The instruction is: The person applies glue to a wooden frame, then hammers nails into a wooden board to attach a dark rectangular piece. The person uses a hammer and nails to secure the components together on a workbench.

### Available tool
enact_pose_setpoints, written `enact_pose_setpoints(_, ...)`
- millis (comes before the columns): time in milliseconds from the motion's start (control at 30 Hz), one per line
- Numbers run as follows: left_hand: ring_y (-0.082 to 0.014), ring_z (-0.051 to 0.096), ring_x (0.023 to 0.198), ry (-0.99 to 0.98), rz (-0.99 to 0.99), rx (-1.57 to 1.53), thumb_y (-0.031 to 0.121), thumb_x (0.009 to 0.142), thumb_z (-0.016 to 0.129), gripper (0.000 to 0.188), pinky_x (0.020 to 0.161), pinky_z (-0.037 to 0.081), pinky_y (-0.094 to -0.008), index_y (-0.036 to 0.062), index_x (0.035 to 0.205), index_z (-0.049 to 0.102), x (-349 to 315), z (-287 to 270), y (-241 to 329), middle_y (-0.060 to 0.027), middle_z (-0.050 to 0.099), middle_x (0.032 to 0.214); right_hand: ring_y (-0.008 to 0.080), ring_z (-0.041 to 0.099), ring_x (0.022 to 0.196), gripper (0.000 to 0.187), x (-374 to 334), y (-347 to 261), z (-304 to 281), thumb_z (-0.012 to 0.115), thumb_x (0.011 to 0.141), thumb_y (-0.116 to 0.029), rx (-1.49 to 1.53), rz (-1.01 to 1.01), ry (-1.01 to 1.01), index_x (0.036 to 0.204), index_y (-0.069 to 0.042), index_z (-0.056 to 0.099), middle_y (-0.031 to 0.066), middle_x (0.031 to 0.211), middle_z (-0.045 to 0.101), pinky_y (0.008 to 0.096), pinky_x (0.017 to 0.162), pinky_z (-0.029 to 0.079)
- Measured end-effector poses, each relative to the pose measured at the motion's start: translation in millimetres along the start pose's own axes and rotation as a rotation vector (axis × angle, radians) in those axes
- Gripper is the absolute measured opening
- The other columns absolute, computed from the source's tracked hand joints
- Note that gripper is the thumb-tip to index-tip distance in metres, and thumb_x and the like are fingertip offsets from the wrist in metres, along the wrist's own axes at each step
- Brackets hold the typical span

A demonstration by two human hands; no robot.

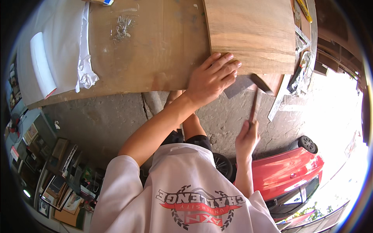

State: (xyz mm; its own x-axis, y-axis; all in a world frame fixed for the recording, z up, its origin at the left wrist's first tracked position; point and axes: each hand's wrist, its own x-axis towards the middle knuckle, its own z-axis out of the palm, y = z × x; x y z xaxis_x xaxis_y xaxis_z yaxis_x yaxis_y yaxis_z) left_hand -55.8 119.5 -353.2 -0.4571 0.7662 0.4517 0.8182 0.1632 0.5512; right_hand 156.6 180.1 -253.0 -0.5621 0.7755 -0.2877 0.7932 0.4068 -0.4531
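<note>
A wooden board (252,35) with streaked grain lies on the workbench (155,50). My left hand (211,77) rests on the board's near left corner, its fingers stretched out over the edge. My right hand (248,136) is wrapped round the wooden handle of a hammer (255,103). The dark hammer head is close to the board's near edge; whether it touches cannot be made out. Beside it, a grey flat piece (237,86) sticks out from below the board. A scattered pile of nails (122,28) lies on the bench, left of the board.
White paper (58,23) with a torn edge and a white roll (42,66) cover the bench's left end. A metal ruler (279,99) and a yellow tool (305,11) lie at the right. Behind me are a red car (289,171) and stacked frames (60,190).
</note>
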Motion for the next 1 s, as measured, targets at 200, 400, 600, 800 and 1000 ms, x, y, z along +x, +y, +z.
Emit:
enact_pose_setpoints(200,-0.0217,0.058,0.130,0.007,0.015,-0.061,0.017,0.089,0.072,0.015,0.116,0.040,-0.0429,0.0128,0.103,0.075,0,-2,-3,-0.0011,0.070,0.128,0.0067,0.045,0.048,0.031,-15,2,-5,0.047,0.108,-0.031,0.411,0.024,0.261,0.095,-0.003,0.052,-0.0012,0.059,0.047,0.0234,0.044,0.033)
enact_pose_setpoints(400,-0.0259,0.061,0.124,0.148,-0.136,-0.063,0.018,0.087,0.075,0.022,0.108,0.045,-0.0450,0.0131,0.108,0.074,-18,-46,-18,-0.0048,0.069,0.125,0.0066,0.041,0.044,0.043,-13,-14,20,0.044,0.108,-0.043,0.427,0.002,0.151,0.094,-0.003,0.052,-0.0023,0.058,0.045,0.0231,0.042,0.028)
enact_pose_setpoints(600,-0.0243,0.064,0.093,0.475,-0.489,0.127,0.005,0.084,0.078,0.014,0.083,0.051,-0.0380,0.0090,0.098,0.077,-41,-132,-92,-0.0042,0.070,0.096,0.0098,0.048,0.046,0.036,-17,-40,39,0.048,0.106,-0.036,0.385,-0.020,-0.077,0.094,-0.003,0.055,0.0019,0.059,0.049,0.0268,0.045,0.036)
enact_pose_setpoints(800,-0.0227,0.061,0.088,0.268,-0.574,0.298,0.007,0.083,0.080,0.016,0.077,0.049,-0.0340,0.0104,0.099,0.077,-26,-179,-142,-0.0038,0.068,0.095,0.0353,0.064,0.064,0.014,-2,-86,71,0.059,0.098,-0.005,0.250,-0.214,-0.162,0.110,0.001,0.057,0.0162,0.079,0.062,0.0408,0.059,0.050)
enact_pose_setpoints(1000,-0.0235,0.062,0.089,0.157,-0.476,0.315,0.012,0.080,0.081,0.015,0.079,0.050,-0.0387,0.0125,0.093,0.076,-13,-172,-158,-0.0010,0.065,0.093,0.0389,0.061,0.089,0.044,20,-130,115,0.068,0.089,-0.002,0.096,-0.438,-0.042,0.130,0.001,0.052,0.0206,0.106,0.060,0.0446,0.077,0.050)
